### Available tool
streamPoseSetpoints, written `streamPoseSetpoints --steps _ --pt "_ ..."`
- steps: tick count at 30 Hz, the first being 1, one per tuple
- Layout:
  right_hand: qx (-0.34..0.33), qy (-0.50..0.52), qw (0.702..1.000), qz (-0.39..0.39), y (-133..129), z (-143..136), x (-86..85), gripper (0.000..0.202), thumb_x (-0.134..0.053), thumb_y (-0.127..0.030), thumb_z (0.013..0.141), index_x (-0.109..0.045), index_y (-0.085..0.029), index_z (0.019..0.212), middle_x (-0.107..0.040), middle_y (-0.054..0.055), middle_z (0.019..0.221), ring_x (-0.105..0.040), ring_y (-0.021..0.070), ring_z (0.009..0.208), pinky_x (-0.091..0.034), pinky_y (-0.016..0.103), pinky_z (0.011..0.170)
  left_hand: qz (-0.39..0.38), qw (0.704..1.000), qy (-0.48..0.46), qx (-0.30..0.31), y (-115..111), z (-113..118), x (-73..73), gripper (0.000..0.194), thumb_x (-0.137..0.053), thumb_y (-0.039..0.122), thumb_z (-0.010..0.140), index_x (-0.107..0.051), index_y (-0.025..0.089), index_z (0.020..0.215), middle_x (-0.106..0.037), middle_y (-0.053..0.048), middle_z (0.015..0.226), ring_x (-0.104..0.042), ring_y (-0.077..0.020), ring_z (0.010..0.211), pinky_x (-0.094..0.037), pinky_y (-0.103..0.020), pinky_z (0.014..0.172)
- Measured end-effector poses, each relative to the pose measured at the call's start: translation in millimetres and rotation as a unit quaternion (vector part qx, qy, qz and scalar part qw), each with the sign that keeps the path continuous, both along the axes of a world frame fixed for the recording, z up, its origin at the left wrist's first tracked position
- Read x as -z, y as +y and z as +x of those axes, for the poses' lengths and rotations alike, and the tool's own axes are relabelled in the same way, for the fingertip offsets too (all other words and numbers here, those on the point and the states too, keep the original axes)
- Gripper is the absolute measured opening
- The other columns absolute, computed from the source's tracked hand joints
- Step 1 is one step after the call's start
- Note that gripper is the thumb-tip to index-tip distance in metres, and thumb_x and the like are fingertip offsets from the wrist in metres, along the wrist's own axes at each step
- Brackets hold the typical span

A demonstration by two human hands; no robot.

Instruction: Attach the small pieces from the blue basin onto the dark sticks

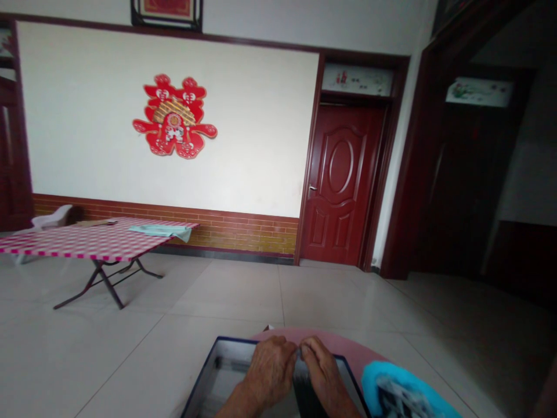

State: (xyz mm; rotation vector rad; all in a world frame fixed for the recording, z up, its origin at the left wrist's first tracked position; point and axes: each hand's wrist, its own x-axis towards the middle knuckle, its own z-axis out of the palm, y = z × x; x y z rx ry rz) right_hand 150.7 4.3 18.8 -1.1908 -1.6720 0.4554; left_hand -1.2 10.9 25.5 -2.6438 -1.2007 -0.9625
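My left hand (270, 367) and my right hand (322, 371) are close together over a shallow box (204, 377) with a white inside and a dark blue rim. Fingers and thumbs are pinched on both hands, and the fingertips nearly meet. A tiny greyish piece (298, 352) shows between them, too small to name. Below the right hand lies a dark bundle of thin strands (304, 395), partly covered by that hand. Another dark strip (232, 364) lies inside the box at its far left.
The box rests on a pink round surface (348, 342). Beside it on the right is a bright blue basin (374, 374) holding dark items and clear plastic. A folding table (87, 241) with a checked top stands at left. A red door (342, 180) is in the far wall.
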Motion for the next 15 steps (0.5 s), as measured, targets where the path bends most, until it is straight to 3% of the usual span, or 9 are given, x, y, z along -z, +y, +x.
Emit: streamPoseSetpoints --steps 7,15 --pt "0.047 -0.003 0.999 0.004 -1.9 1.0 2.8 0.027 -0.037 -0.036 0.084 -0.056 -0.023 0.07 -0.062 0.003 0.071 -0.057 0.0176 0.072 -0.043 0.025 0.069 -0.002 1.0 -0.001 -0.005 -0.6 -0.4 0.6 0.021 -0.038 0.02 0.084 -0.059 0.02 0.084 -0.061 -0.006 0.076 -0.058 -0.0191 0.074 -0.044 -0.029 0.068" --pt "0.032 -0.023 0.999 0.019 -1.8 -1.1 3.5 0.027 -0.039 -0.037 0.083 -0.054 -0.023 0.065 -0.059 0.001 0.067 -0.055 0.0157 0.066 -0.043 0.024 0.064 0.005 1.0 0.008 0.002 -0.9 -0.7 1.4 0.021 -0.039 0.019 0.083 -0.059 0.019 0.088 -0.061 -0.006 0.077 -0.058 -0.0199 0.075 -0.044 -0.029 0.068"
